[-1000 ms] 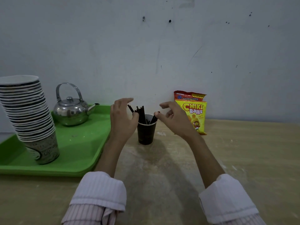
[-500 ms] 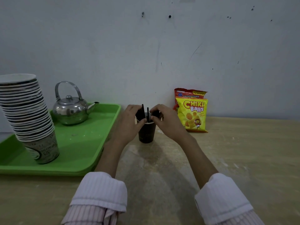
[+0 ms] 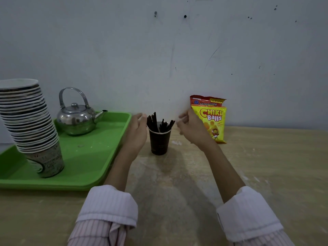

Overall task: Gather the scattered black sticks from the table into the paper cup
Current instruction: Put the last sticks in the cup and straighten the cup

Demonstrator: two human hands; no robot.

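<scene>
A dark paper cup (image 3: pixel 159 142) stands upright on the wooden table (image 3: pixel 266 166) near the wall. Several black sticks (image 3: pixel 154 121) stand in it and fan out above its rim. My left hand (image 3: pixel 136 133) is just left of the cup, fingers loosely curled and apart, its fingertips close to the leftmost sticks. My right hand (image 3: pixel 190 127) hovers just right of the cup, fingers apart, holding nothing. I see no loose sticks on the table.
A green tray (image 3: pixel 92 157) on the left carries a steel kettle (image 3: pixel 78 118) and a tall stack of paper cups (image 3: pixel 30 125). A yellow snack bag (image 3: pixel 212 119) leans on the wall behind my right hand.
Half a second ago both hands pressed together on the sticks at the cup's rim. Now they have drawn apart to either side, and the sticks stand free in the cup.
</scene>
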